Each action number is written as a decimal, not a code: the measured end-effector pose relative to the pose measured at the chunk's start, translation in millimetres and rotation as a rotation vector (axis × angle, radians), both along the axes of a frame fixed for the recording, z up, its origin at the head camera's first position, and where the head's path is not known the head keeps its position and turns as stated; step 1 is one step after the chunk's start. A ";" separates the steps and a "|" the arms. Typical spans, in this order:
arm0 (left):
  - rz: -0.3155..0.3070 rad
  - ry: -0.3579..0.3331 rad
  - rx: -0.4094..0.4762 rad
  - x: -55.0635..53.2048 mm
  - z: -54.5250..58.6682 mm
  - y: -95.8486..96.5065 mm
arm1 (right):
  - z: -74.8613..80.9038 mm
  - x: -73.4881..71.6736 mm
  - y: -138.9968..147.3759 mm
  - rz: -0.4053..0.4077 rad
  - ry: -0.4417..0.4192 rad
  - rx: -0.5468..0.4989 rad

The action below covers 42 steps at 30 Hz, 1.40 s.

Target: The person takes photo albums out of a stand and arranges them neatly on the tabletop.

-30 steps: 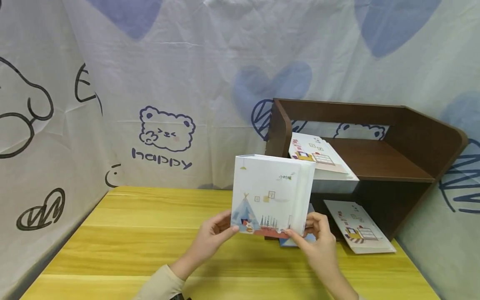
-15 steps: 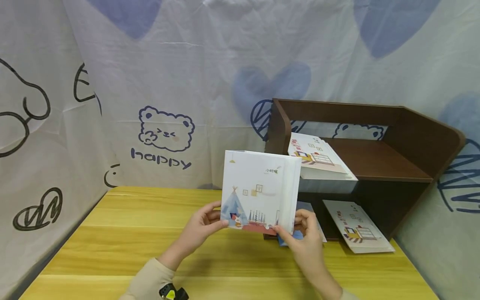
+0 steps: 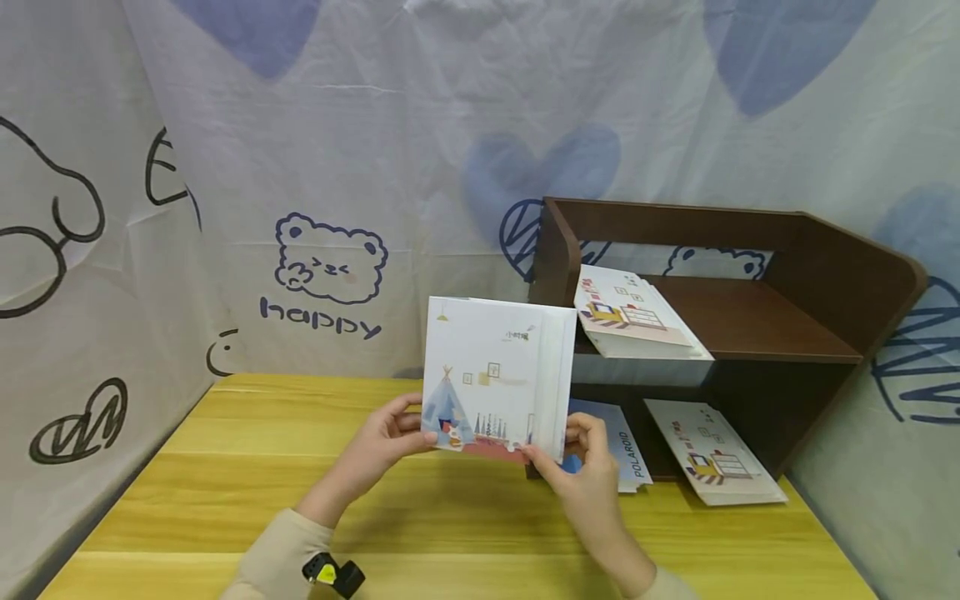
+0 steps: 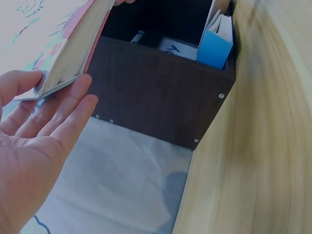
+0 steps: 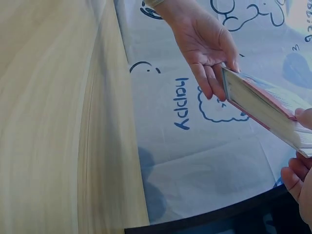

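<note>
Both hands hold a square, thick white photo album [image 3: 498,375] upright above the table, its cover printed with a blue tent and small picture frames. My left hand [image 3: 382,442] pinches the lower left corner, thumb on the cover and fingers behind. At the lower right corner my right hand [image 3: 585,479] grips it the same way. In the left wrist view the album [image 4: 73,46] shows its page edges above the left palm [image 4: 36,151]. The right wrist view shows the album [image 5: 263,107] from below, between the two hands.
A dark brown two-tier shelf [image 3: 757,321] stands at the right on the wooden table [image 3: 247,467]. White booklets [image 3: 637,312] lie on its upper tier. Below are a blue booklet marked POLAROID [image 3: 618,442] and another white booklet [image 3: 712,454]. A printed cloth [image 3: 420,167] hangs behind.
Both hands have carried the album to the left and slightly up, away from the shelf. More of the blue POLAROID booklet shows now, and a black device on the left wrist has come into view.
</note>
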<state>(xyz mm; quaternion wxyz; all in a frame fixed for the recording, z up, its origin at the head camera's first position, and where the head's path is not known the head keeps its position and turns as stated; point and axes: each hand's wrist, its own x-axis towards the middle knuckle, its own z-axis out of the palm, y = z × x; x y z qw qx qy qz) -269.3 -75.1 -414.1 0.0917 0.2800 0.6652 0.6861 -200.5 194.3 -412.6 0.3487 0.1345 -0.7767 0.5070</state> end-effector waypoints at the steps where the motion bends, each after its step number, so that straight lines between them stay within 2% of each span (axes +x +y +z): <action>1: -0.003 -0.001 -0.004 -0.8 0.5 -1.6 | -0.4 -1.0 -1.5 -0.004 0.003 0.007; 9: -0.016 -0.003 -0.005 -6.3 2.6 -13.5 | -2.1 -7.6 -13.1 -0.006 0.041 0.053; 19: -0.035 -0.067 0.054 -11.8 3.4 -25.3 | -1.1 -16.9 -28.6 -0.015 0.129 0.084; 28: -0.012 -0.091 0.048 -18.5 -1.0 -35.6 | -2.7 -23.6 -40.6 -0.026 0.082 0.065; 42: 0.007 -0.098 0.043 -25.1 -3.3 -47.6 | -5.3 -34.5 -53.9 -0.018 0.072 0.060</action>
